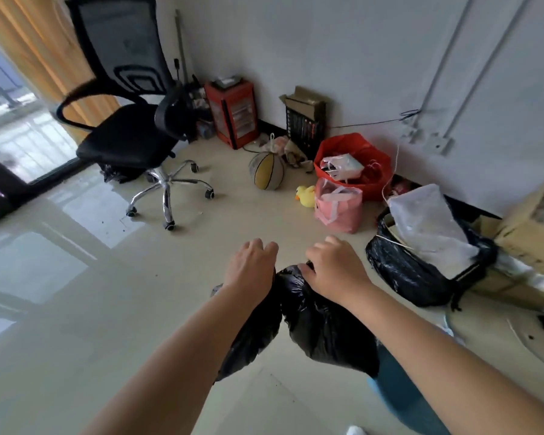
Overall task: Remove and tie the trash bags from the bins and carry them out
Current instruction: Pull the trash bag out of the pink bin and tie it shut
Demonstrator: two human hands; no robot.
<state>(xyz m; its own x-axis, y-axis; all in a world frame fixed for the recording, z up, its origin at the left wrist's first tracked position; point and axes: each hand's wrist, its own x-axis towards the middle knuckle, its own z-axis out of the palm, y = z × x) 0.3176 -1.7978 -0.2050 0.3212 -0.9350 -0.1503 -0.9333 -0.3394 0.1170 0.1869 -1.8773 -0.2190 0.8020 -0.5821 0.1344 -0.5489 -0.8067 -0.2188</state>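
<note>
A black trash bag (321,328) hangs in front of me, low in the middle of the view, over a blue bin (402,390) that shows only partly beneath it. My left hand (252,268) and my right hand (333,268) both grip the gathered top of this bag, close together, knuckles up. A second black trash bag (402,271) stands open on the floor at the right, stuffed with a clear plastic package (427,221) and cardboard. A red bin (352,164) lined with a red bag sits by the wall, full of wrappers.
A black office chair (132,127) on chrome legs stands at the left. A ball (266,171), a yellow duck toy (307,196), a pink bag (338,208), a red heater (233,114) and cardboard boxes (534,227) line the wall. Glossy tile floor stretches to the left.
</note>
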